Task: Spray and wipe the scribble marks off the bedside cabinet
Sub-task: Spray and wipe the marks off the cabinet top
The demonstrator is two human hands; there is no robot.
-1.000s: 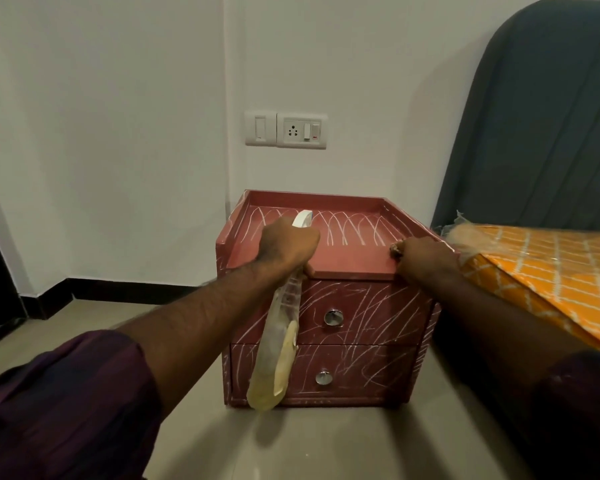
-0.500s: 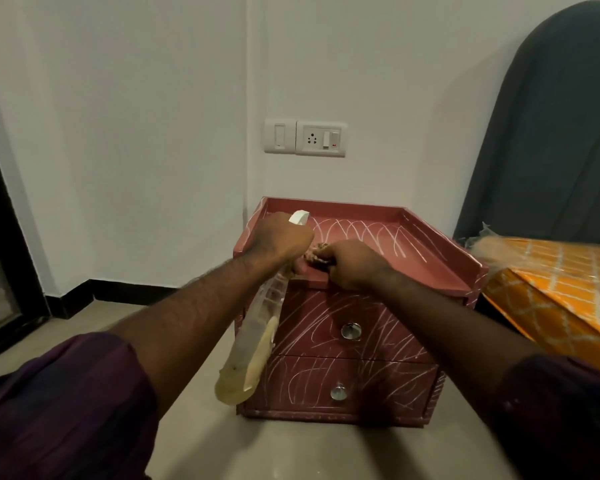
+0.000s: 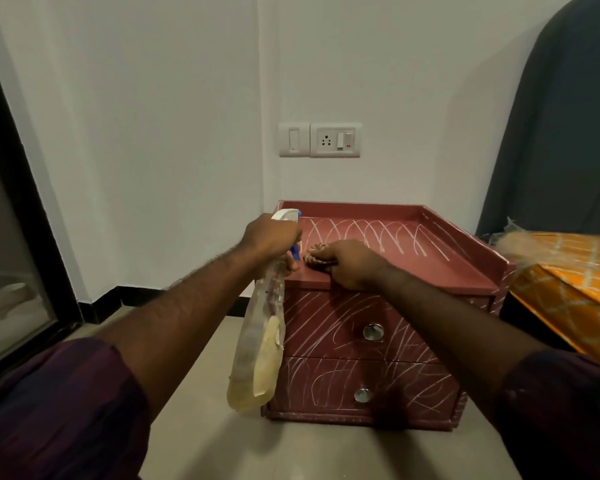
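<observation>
A low reddish bedside cabinet [image 3: 458, 271] with two drawers stands on the floor against the wall. White scribble marks cover the back of its top and both drawer fronts; the front strip of the top is bare. My left hand [image 3: 269, 239] grips the trigger neck of a clear spray bottle [image 3: 260, 344], which hangs tilted in front of the cabinet's left edge, nozzle toward the top. My right hand [image 3: 347, 263] presses a small patterned cloth [image 3: 316, 254] onto the front left of the cabinet top, close beside the left hand.
A switch and socket plate [image 3: 319, 139] is on the wall above the cabinet. A bed with an orange patterned cover [image 3: 575, 271] and a dark headboard [image 3: 565, 126] stands to the right. A dark-framed glass door [image 3: 11, 237] lies to the left. Tiled floor [image 3: 291, 452] lies in front.
My right hand with the cloth slid from the cabinet top's right front edge across to the front left, beside my left hand. The view shifted, so the cabinet sits further right.
</observation>
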